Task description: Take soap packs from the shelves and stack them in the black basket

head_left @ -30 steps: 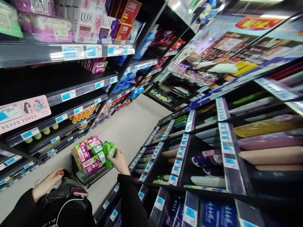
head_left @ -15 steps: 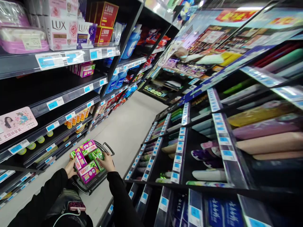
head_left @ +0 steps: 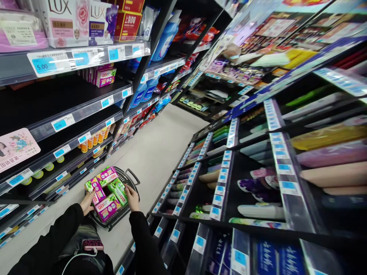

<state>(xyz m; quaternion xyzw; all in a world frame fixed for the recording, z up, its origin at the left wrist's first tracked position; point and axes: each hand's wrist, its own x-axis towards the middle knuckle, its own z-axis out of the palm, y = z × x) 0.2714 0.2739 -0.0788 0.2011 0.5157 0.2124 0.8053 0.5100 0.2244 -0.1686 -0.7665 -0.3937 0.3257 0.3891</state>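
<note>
Low in the aisle is a black shopping basket [head_left: 130, 179] holding several boxed soap packs. My left hand [head_left: 86, 203] is closed at the near left end of a purple-and-green soap pack [head_left: 97, 191], fingers partly hidden by it. On the basket's right side, my right hand [head_left: 132, 197] pinches the outer edge of a green soap pack [head_left: 118, 192], which lies among the purple ones. Another purple soap pack [head_left: 106, 208] lies nearest me, and a further purple soap pack [head_left: 107, 176] lies at the far side.
Shelves [head_left: 86, 101] on the left carry LUX soap boxes [head_left: 69, 25], blue bottles [head_left: 166, 40] and small purple boxes [head_left: 105, 76]. Right-hand racks [head_left: 223, 179] hold rolled or folded goods. Pale floor [head_left: 160, 137] runs between them. A phone [head_left: 93, 245] with a white cable rests by my lap.
The green pack has turned and settled flatter among the purple packs, its label now showing. My right hand has shifted slightly to its outer edge. The view has moved a little.
</note>
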